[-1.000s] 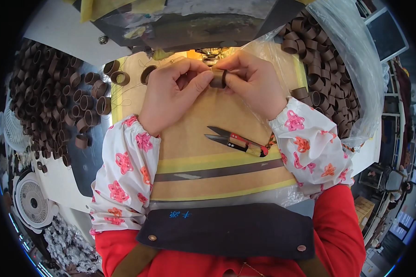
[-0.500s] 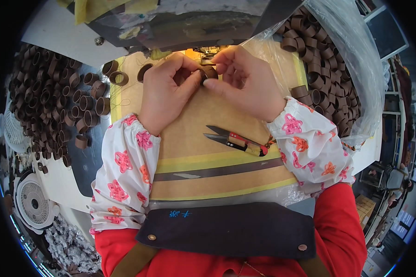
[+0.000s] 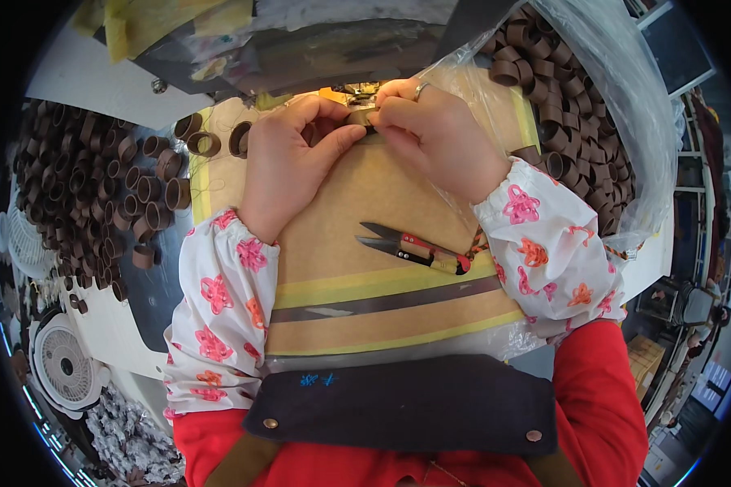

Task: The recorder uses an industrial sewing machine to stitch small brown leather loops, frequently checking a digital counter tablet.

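A small brown band loop [image 3: 360,119] is pinched between my two hands, just in front of the lit needle area [image 3: 361,92] of a sewing machine. My left hand [image 3: 288,154] grips the loop's left side between thumb and fingers. At its right edge, the bent fingers of my right hand [image 3: 439,134] are pressed together, partly hiding the loop. Whether the loop touches the machine's foot cannot be made out. Thread snips [image 3: 414,247] with red, black and yellow handles lie on the tan work surface [image 3: 333,219], nearer me than both hands.
The dark sewing machine head [image 3: 325,53] overhangs the far side. A heap of brown loops [image 3: 81,178] spreads out at left, a few lying beside my left hand. More loops [image 3: 564,105] fill a clear plastic bag [image 3: 646,162] at right. A white fan [image 3: 65,361] stands lower left.
The loop has moved slightly away from me, closer to the needle area, and has turned. My right fingers, more spread before, have closed in at its right edge.
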A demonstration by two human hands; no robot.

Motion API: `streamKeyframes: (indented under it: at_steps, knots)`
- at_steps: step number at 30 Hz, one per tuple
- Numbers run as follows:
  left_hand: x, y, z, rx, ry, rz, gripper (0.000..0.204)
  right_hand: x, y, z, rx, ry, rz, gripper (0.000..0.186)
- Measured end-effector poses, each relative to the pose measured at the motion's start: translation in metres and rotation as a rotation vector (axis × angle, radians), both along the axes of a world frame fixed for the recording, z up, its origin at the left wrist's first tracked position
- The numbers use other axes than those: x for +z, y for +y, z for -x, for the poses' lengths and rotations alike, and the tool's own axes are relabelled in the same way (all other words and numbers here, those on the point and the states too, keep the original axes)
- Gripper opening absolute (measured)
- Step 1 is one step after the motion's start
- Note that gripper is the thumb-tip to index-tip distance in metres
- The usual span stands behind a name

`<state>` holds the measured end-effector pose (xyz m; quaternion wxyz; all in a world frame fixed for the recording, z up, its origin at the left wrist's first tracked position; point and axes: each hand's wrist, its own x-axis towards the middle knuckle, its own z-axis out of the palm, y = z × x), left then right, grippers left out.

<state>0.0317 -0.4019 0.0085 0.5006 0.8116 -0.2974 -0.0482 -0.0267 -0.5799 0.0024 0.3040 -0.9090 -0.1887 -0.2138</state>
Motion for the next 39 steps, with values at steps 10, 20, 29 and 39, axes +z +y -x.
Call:
streamKeyframes:
  at_steps: [10, 20, 29, 39]
  knots:
    - [-0.004, -0.014, -0.006, 0.133, -0.008, -0.058, 0.022, 0.006, 0.001, -0.011, -0.075, 0.034, -0.188, 0.005]
    - [-0.003, -0.014, -0.009, 0.131, -0.021, -0.134, 0.025, 0.004, 0.0, -0.013, -0.141, 0.083, -0.115, 0.012]
    - [-0.007, -0.011, -0.012, 0.103, -0.028, -0.176, 0.023, 0.009, 0.002, -0.014, -0.193, 0.091, -0.028, 0.015]
    - [-0.007, -0.011, -0.011, 0.111, -0.067, -0.16, 0.02, 0.002, 0.002, -0.017, -0.185, -0.001, -0.064, 0.014]
